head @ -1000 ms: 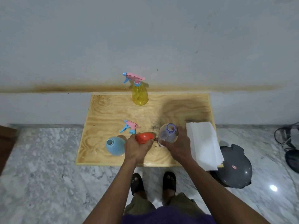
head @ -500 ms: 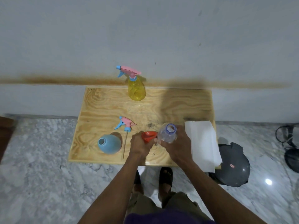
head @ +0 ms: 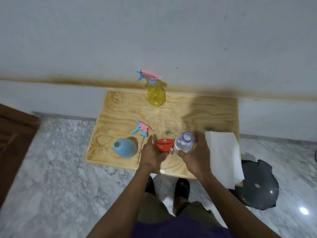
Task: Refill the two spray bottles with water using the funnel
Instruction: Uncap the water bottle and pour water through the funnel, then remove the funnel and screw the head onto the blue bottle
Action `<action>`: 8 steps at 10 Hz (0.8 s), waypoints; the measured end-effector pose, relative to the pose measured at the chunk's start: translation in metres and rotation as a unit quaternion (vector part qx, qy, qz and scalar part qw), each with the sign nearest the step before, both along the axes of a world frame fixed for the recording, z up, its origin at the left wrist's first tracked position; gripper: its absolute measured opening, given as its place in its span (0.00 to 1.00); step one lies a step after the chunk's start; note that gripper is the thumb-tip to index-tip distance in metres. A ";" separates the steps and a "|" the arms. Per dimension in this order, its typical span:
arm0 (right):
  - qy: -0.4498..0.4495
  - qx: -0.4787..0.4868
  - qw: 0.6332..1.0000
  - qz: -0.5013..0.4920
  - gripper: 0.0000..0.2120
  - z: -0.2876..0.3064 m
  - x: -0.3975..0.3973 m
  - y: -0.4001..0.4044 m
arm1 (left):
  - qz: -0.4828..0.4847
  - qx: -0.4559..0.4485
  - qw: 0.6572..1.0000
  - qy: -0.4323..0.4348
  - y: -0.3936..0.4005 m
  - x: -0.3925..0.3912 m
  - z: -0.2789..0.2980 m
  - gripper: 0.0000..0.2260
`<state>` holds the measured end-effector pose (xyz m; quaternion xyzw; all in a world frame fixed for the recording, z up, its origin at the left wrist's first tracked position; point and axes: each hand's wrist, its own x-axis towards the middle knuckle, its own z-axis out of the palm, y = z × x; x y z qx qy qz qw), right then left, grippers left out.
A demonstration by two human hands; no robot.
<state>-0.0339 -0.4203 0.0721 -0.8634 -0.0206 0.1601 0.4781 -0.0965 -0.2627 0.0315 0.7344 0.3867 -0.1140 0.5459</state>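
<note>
Funnel [head: 163, 145], red, held by the left hand [head: 152, 154] over the near part of the wooden surface [head: 205, 114], wide mouth tilted up and toward the camera, spout hidden in the grip. Left grip closed round the funnel's lower part, index finger stretched out along the rim's left side. Just right of it, almost touching, a clear water bottle [head: 184, 142], uncapped, blue ring at the neck, mouth pointing up and away, held at a tilt. Right hand [head: 197, 155] wrapped round that bottle from below and from the right, grip holding its body. Left of the hands, standing on the surface, a blue spray bottle [head: 124, 148] with its neck open. Behind it, lying on its side, a pink-and-blue spray head [head: 141, 128], its thin dip tube running toward the near edge beside the left hand. At the far edge, near the wall, a yellow spray bottle [head: 156, 95] upright with its pink-and-blue trigger top fitted. On the right end, a white paper towel [head: 223, 155] overhanging the near edge. On the marble floor beyond that, a dark round object [head: 259, 186].
</note>
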 end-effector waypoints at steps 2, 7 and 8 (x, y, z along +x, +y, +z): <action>0.121 0.016 0.983 -0.137 0.26 0.029 -0.048 -0.011 | 0.026 0.160 0.986 0.030 0.006 -0.070 0.022 0.19; 0.021 -0.139 0.987 0.073 0.13 0.004 -0.029 0.190 | 0.057 0.152 0.973 -0.163 0.119 -0.111 -0.001 0.36; 0.030 -0.189 0.977 0.092 0.15 -0.007 -0.019 0.205 | 0.050 0.146 0.968 -0.196 0.123 -0.105 -0.010 0.33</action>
